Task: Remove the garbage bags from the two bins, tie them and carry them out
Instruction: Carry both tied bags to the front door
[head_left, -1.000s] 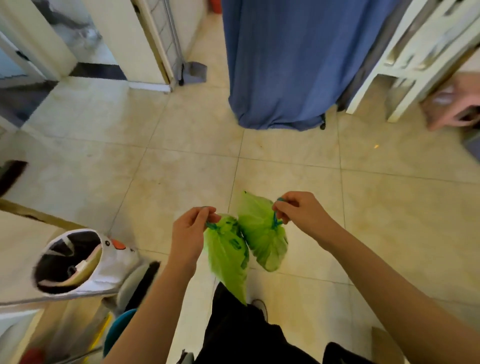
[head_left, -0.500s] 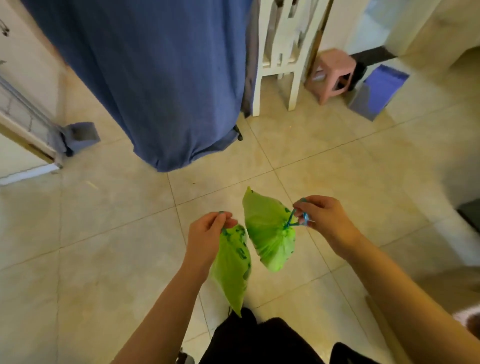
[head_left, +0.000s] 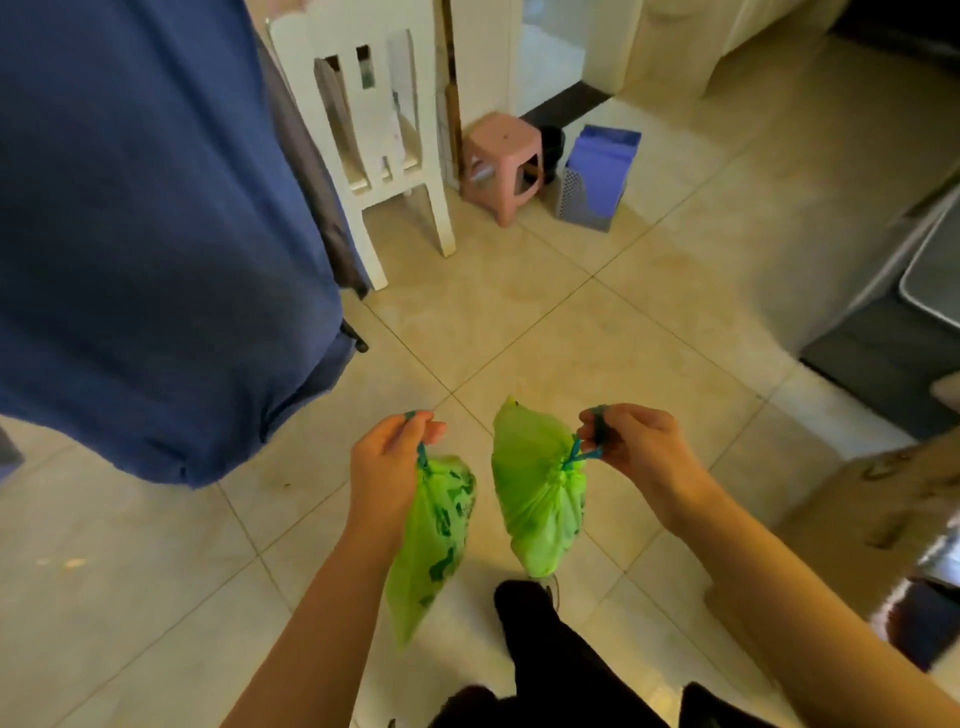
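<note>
Left hand (head_left: 387, 467) and right hand (head_left: 636, 452) each pinch only a thin blue drawstring, so left bag (head_left: 434, 535) or right bag (head_left: 540, 499) could slip free mid-carry.
</note>
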